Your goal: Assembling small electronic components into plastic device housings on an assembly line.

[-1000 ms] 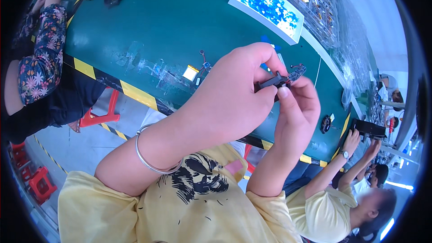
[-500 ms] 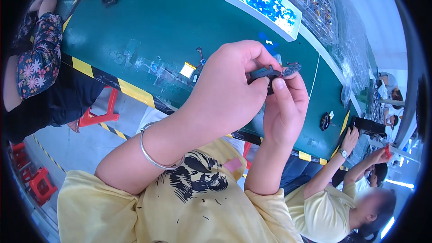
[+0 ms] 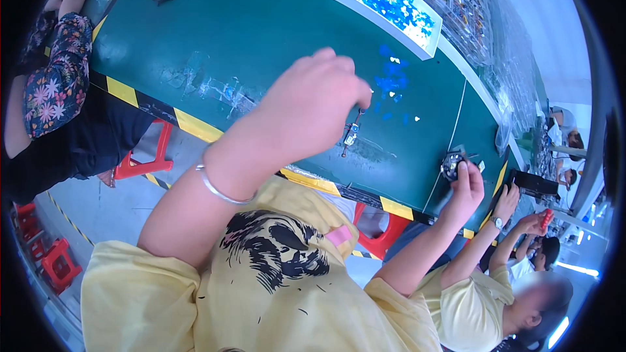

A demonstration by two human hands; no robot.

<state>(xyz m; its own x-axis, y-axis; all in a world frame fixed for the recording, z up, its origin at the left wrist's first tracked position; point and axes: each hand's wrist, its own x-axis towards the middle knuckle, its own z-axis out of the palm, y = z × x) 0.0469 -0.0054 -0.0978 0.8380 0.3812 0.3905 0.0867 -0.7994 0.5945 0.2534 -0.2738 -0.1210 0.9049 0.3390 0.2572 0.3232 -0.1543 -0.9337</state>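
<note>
Black round housing (image 3: 450, 165) gripped in my right hand (image 3: 468, 190), toward the near edge of the table (image 3: 228, 26); my left hand (image 3: 319, 101) pinches a wired module (image 3: 352, 133). Handling both, I'd say, calls for lightness.

No words, labels, brands, numbers or signs can be read, neither on the black print (image 3: 280, 254) of the shirt (image 3: 261, 326) nor on the striped tape (image 3: 197, 127) along the table (image 3: 228, 26).

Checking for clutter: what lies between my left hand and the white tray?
In the head view, the stretch between your left hand and the white tray is bare green tabletop; loose blue pieces lie just to its right.
</note>
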